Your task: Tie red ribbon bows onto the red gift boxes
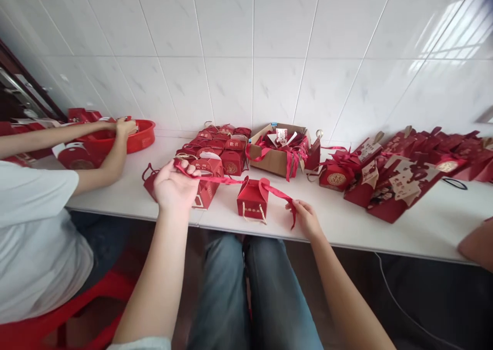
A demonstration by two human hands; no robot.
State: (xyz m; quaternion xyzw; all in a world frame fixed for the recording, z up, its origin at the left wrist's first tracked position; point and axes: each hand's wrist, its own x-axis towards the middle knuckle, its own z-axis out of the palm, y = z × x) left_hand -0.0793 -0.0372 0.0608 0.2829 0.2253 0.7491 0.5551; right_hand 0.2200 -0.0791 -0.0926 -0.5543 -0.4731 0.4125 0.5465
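Standing near the front edge of the white bench [385, 226], one small red gift box [252, 200] has a gold cord handle and one red ribbon [231, 180] threaded across its top. Left hand [174, 185] is closed on one ribbon end; right hand [306, 217] pinches the other. One cardboard box [275, 160] sits behind.

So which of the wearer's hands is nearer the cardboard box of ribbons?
Right. The right hand sits just in front of the cardboard box, slightly to its right, while the left hand is farther off to the box's left, holding the red ribbon.
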